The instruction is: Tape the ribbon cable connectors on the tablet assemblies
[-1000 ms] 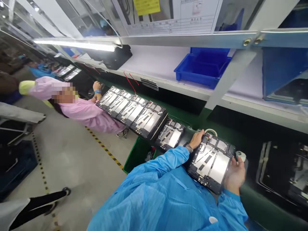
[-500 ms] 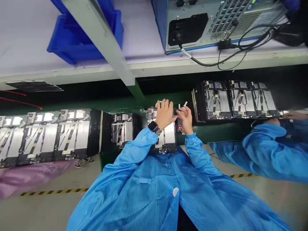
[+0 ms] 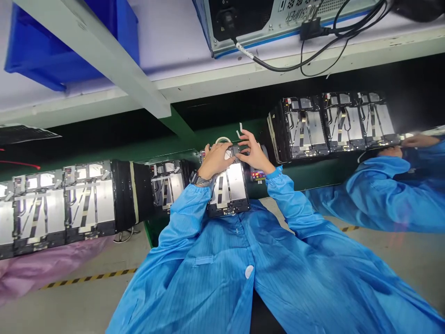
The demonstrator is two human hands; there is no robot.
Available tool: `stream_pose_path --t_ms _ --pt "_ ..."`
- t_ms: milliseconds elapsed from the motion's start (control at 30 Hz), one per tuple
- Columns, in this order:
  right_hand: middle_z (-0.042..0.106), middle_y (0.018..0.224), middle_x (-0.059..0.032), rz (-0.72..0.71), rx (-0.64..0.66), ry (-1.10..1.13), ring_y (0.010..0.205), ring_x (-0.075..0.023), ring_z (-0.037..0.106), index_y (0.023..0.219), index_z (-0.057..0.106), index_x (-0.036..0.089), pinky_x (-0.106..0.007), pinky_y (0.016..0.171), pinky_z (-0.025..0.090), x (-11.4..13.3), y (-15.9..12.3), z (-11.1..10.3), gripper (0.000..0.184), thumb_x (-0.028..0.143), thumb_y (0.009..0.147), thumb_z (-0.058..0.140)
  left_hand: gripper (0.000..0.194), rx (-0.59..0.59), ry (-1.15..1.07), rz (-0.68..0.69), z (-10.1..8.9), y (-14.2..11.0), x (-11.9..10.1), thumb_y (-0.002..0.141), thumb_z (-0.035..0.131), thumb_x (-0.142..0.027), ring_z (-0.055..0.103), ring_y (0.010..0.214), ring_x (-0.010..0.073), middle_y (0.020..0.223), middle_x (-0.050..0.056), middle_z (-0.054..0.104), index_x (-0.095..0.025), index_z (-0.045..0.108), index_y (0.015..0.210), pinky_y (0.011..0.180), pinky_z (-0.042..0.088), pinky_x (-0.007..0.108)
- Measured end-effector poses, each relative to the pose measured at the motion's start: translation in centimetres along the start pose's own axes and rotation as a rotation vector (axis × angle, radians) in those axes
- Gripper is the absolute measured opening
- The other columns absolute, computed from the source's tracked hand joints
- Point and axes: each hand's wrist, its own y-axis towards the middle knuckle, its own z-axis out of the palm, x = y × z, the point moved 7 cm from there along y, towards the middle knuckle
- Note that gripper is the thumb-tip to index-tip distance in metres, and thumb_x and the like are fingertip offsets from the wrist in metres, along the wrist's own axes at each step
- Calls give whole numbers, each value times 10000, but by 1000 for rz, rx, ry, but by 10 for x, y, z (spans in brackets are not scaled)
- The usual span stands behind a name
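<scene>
A flat black electronic unit with silver panels (image 3: 237, 182) lies in front of me, its lower edge close to my body. My left hand (image 3: 217, 160) rests open over its upper left part, fingers laid across the top and thumb toward the right. My right hand (image 3: 254, 152) bends over the upper right corner, thumb and a finger close together near my left thumb. Small white strips (image 3: 240, 127) stick up at its upper fingertips. What lies under the thumbs is too small to make out. A small device with a lit red display (image 3: 257, 175) sits beside the unit.
More such units stand in a row at left (image 3: 91, 204), one nearer (image 3: 167, 185), and several at right (image 3: 306, 130). A co-worker's sleeve (image 3: 375, 195) is at right, a pink sleeve (image 3: 55, 264) at left. Above are a shelf edge (image 3: 215, 82), computer case (image 3: 205, 28) and blue bin (image 3: 127, 37).
The view has shifted. My right hand, with the white strips, has moved left from beside the unit onto its upper right corner. My left hand has come lower on the unit's top.
</scene>
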Motion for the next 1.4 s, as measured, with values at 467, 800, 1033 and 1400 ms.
stream_pose_path --t_ms 467,800,1033,1400 --pt "460 1478 -146 69 42 1 1238 -289 580 1596 280 280 -472 983 582 -6 -2 3 958 397 781 769 516 -27 -52 -20 -3 -1 2 947 617 -395 538 1373 321 1450 68 657 -308 589 1455 1183 314 492" --pt "648 872 20 -25 340 -9 729 -158 599 1499 381 223 -298 699 524 45 3 -10 714 217 850 678 528 -20 -57 -15 -5 0 4 938 637 -414 562 1348 328 1454 49 671 -317 600 1456 1142 356 477" --pt "653 785 46 -74 594 -378 689 -161 586 1510 396 202 -280 679 450 49 29 11 783 28 783 628 542 -30 -55 -33 -6 2 7 920 664 -426 593 1308 340 1401 72 700 -300 612 1445 1122 377 477" --pt "679 797 35 -90 674 -474 713 -174 615 1569 347 183 -283 682 441 62 37 15 839 26 787 608 512 -37 -79 -19 -4 2 8 922 649 -404 591 1305 337 1363 85 712 -292 623 1421 1103 389 486"
